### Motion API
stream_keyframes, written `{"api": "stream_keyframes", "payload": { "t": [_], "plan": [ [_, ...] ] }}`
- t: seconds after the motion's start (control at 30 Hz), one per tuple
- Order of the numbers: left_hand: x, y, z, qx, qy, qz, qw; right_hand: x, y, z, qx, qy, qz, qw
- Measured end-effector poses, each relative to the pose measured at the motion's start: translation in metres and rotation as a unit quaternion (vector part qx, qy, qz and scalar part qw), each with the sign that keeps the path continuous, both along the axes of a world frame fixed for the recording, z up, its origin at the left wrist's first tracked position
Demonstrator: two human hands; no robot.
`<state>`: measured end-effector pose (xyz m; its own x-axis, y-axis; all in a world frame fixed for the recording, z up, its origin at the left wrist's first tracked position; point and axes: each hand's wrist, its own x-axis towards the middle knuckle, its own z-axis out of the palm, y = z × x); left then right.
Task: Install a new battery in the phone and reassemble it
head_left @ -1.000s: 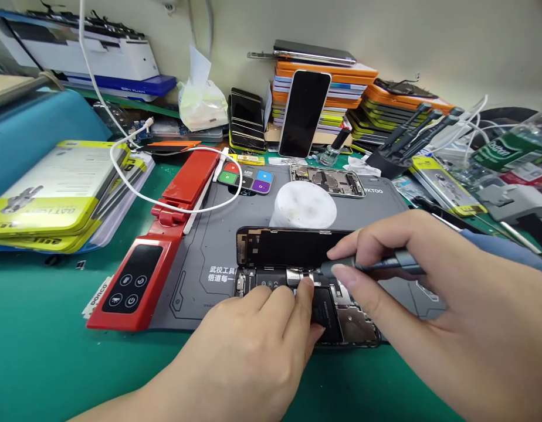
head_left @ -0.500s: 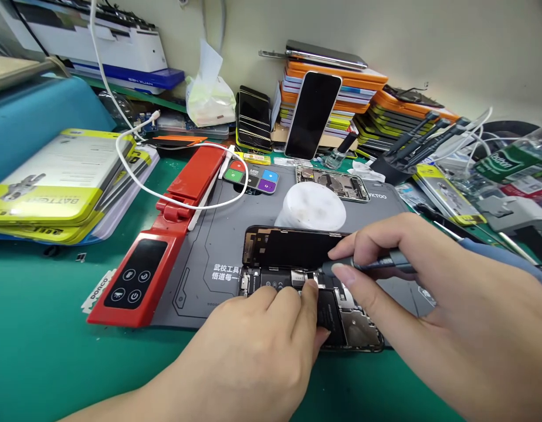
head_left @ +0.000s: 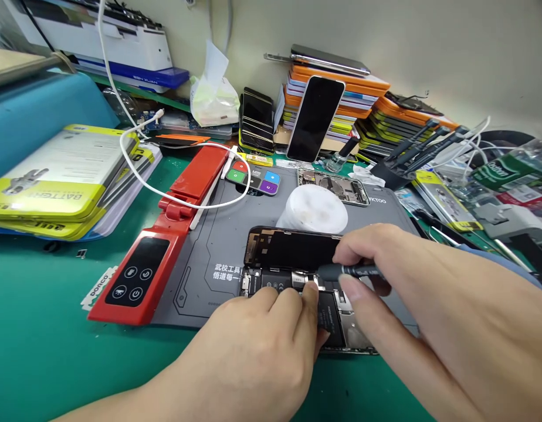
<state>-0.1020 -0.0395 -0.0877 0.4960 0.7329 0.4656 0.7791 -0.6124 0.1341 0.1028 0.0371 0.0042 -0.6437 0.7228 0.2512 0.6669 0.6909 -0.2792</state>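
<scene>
An opened phone [head_left: 330, 319] lies on the grey mat [head_left: 200, 258], its dark screen part [head_left: 297, 249] tilted up along the far side against a round white pot [head_left: 315, 208]. My left hand [head_left: 271, 340] rests over the phone's left half, fingers together, with the index fingertip pressing on a small part near the middle. My right hand [head_left: 385, 275] grips a dark screwdriver [head_left: 352, 271] between thumb and fingers. The driver lies low and nearly level, its front end at the phone's inner parts beside the left index fingertip. Its tip is too small to make out.
A red folding lamp [head_left: 143, 269] and a white cable [head_left: 187, 206] lie left of the phone. Yellow battery packs [head_left: 55, 176] are at the far left. Behind stand a phone [head_left: 315, 117], stacked boxes and a tool holder [head_left: 389, 170].
My right hand has turned and shifted slightly, and the screwdriver's rear end is now more hidden by it. My left hand stays on the phone. The camera view has shifted a little.
</scene>
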Motion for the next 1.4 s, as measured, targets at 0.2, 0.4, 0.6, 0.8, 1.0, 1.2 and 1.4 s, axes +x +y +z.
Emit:
{"api": "stream_keyframes", "payload": {
  "t": [0.2,0.4,0.6,0.8,1.0,1.2,1.4],
  "plan": [
    [0.002,-0.002,-0.003,0.001,0.009,0.014,1.000,-0.005,0.010,0.002,0.134,-0.112,0.069,0.982],
    [0.003,-0.003,-0.001,-0.020,0.038,0.008,0.999,-0.009,0.010,0.002,0.174,-0.148,0.083,0.970],
    [0.002,-0.001,0.001,-0.030,0.029,0.004,0.999,-0.013,0.012,0.000,0.174,-0.145,0.078,0.971],
    [0.002,-0.002,0.000,-0.015,0.024,0.014,0.999,-0.010,0.014,-0.002,0.204,-0.152,0.055,0.966],
    [0.002,0.001,-0.001,-0.011,0.011,0.015,1.000,-0.012,0.015,-0.002,0.171,-0.145,0.066,0.972],
    [0.002,-0.001,-0.002,-0.005,0.021,0.014,1.000,-0.009,0.014,-0.005,0.182,-0.155,0.039,0.970],
    [0.002,0.000,0.000,0.007,0.002,0.020,1.000,-0.004,0.015,-0.004,0.171,-0.152,0.026,0.973]
  ]
}}
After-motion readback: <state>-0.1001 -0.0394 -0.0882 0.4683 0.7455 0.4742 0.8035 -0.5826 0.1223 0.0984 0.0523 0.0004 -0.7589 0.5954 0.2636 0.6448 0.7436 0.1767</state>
